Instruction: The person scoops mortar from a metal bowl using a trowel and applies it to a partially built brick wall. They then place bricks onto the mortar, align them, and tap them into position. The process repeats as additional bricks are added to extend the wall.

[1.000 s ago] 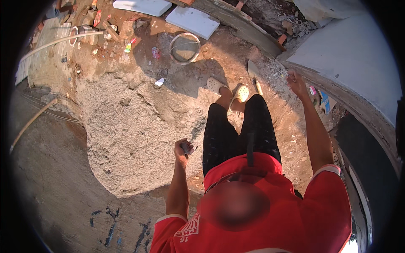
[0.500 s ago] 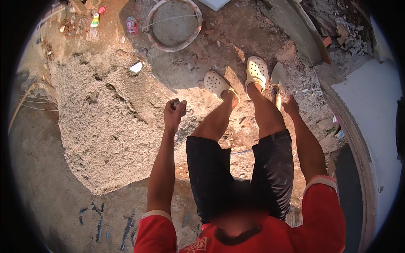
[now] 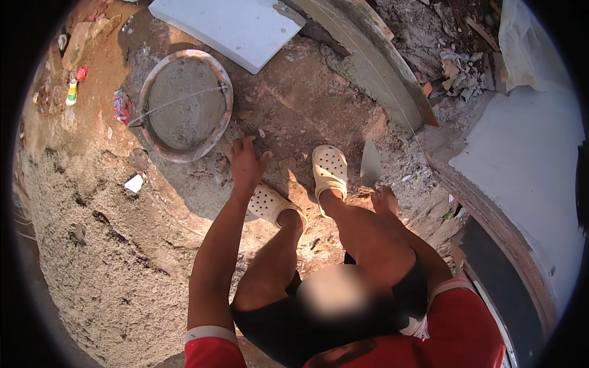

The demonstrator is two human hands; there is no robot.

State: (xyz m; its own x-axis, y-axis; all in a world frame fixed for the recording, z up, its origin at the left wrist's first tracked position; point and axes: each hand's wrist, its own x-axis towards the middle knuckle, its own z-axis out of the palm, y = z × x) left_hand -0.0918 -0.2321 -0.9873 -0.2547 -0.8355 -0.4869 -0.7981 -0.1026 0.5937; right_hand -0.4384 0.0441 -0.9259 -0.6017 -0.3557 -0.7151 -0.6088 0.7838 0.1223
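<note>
At far left, a small bottle point(image 3: 72, 93) and a crumpled wrapper point(image 3: 122, 105) lie on the bare ground. A white chip point(image 3: 134, 183) lies nearer the person. To its right, a round bucket point(image 3: 187, 157) contains a grey mix, with a thin wire handle lying across its top. A white slab point(image 3: 227, 27) lies just beyond the bucket.

The left arm extends forward, back of the left hand point(image 3: 247, 164) upward, between the bucket and the left clog point(image 3: 270, 205). The fingers are apart and the thumb stands away from them; no object is visible between them, and the palm side is hidden.

The right clog point(image 3: 330, 172) stands flat on the ground. Just to its right lies the trowel point(image 3: 370, 164), blade pointing away from the person. The right arm reaches forward past the right knee. The right hand point(image 3: 385, 201) is at the trowel's handle end, fingers bent; whether they are closed around the handle cannot be determined. A white panel point(image 3: 521, 159) is at far right.
</note>
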